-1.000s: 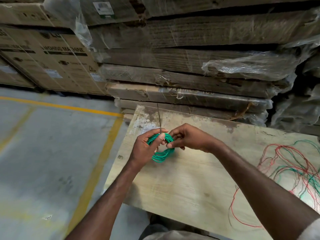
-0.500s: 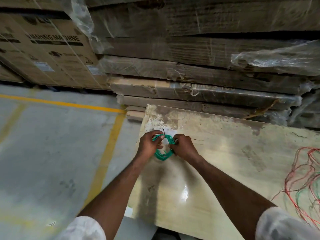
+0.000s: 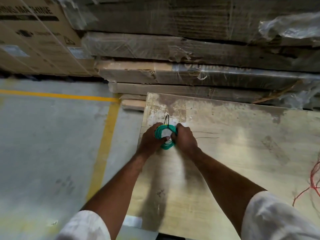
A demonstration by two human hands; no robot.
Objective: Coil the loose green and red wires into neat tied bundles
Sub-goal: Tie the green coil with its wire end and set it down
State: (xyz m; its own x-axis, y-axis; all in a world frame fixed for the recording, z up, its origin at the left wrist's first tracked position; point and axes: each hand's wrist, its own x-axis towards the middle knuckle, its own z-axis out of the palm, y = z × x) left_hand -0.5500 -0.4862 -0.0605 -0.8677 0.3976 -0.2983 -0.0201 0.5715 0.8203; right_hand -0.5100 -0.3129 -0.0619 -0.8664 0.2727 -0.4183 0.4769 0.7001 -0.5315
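Green wire coil (image 3: 165, 137) sits between both hands above the wooden board (image 3: 225, 153); the left hand (image 3: 151, 141) grips its left side, the right hand (image 3: 186, 138) grips its right, a thin dark tie (image 3: 167, 118) sticking up

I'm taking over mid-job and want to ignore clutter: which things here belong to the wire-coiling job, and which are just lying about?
Job:
- green wire coil, gripped by left hand and right hand
- dark tie wire sticking up from the coil
- two thin dark wires on the board
- loose red wires at the right edge

Lying about:
- wrapped flat cartons
- printed box
- yellow floor line
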